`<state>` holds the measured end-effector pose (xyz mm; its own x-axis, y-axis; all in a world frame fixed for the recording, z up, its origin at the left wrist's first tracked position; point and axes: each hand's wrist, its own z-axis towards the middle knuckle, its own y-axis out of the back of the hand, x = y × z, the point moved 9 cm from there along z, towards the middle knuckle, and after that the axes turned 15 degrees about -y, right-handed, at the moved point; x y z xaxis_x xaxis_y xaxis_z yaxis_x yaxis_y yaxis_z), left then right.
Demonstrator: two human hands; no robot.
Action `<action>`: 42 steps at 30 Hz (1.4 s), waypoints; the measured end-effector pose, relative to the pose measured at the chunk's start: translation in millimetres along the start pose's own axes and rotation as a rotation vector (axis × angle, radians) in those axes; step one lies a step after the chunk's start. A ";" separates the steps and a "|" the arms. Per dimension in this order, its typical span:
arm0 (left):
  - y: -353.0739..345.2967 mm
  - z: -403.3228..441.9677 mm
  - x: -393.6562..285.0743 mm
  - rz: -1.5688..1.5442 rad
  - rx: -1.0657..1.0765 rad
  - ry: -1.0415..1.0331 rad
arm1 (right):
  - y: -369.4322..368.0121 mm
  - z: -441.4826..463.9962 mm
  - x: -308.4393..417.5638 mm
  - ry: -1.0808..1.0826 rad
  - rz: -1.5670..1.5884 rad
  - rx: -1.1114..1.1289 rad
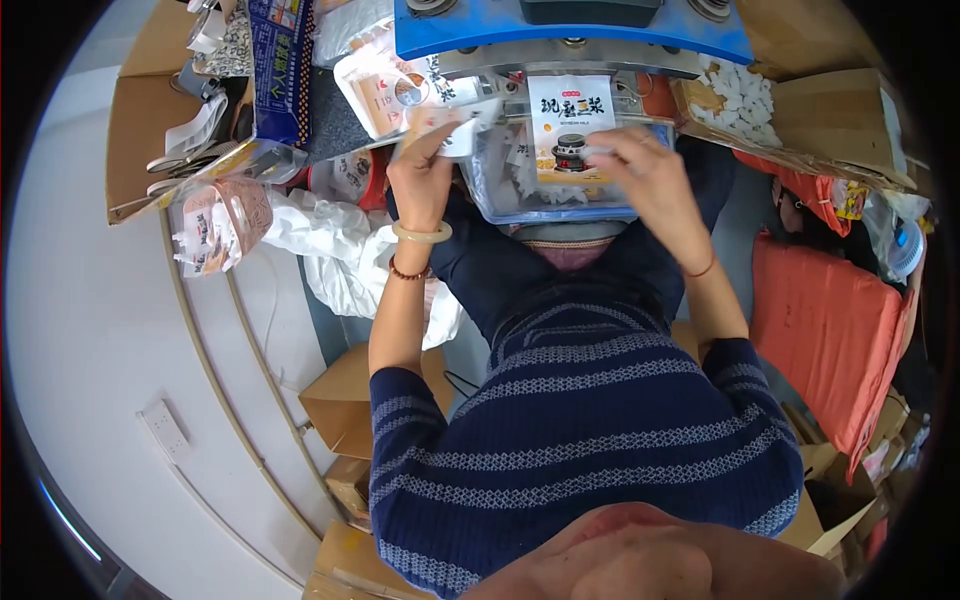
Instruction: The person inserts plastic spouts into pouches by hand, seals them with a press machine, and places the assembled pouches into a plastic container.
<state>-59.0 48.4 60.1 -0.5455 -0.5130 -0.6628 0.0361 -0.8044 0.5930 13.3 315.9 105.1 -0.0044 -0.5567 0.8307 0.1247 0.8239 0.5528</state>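
Saw the blue machine (pixel 570 40) cut off along the top edge, and could make out little inside the plastic-lined bin (pixel 500 216) beyond a jumble of small pale packets. Found the printed pouch (pixel 568 112) in front of the machine and over the bin, between both hands, with printed face in view; could not tell its means of support. Noted the white piece (pixel 462 138) just left of the bin, smeared by motion (too blurred for a sure outline), overlapping the near end of the printed packs (pixel 385 95). Saw the left hand (pixel 418 180) raised above the left thigh, forearm reaching forward, wrist nearly straight above a pale bangle (pixel 422 233), fingers curled and pinched closed on the white piece. Saw the right hand (pixel 650 172) reaching inward from the right, forearm slanted, palm turned down, fingers loosely bent toward the pouch's right edge. Could not judge, through the blur at those fingertips, the width of any gap, nor tell a touch on the pouch from a hold on some small pale thing.
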 end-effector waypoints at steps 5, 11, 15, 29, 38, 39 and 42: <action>-22.8 4.0 -40.0 -0.453 0.073 0.229 | 18.2 14.0 83.9 0.293 0.140 -0.099; -53.9 6.3 -51.3 -0.522 0.405 0.233 | 13.6 25.6 73.1 0.357 -0.145 0.044; -114.7 -31.2 -33.9 -1.108 0.632 0.624 | -15.7 31.8 35.1 0.152 -0.242 0.375; -129.3 10.0 -3.0 -1.030 0.226 0.643 | 88.2 84.9 -116.1 -0.188 -0.723 -0.359; -22.0 0.5 35.2 0.375 0.200 -0.403 | 103.0 14.4 -41.1 -0.210 -0.174 -0.388; -11.3 -0.1 36.3 0.274 0.122 -0.275 | 87.9 7.6 -33.9 -0.203 -0.056 -0.305; 7.9 8.3 5.4 0.067 -0.075 -0.073 | 14.7 -3.3 -11.9 -0.053 -0.018 -0.057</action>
<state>-68.6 41.7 65.0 -0.5991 -0.5451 -0.5865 0.1351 -0.7908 0.5970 18.4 334.2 103.1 -0.0596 -0.5641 0.8235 0.1801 0.8054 0.5647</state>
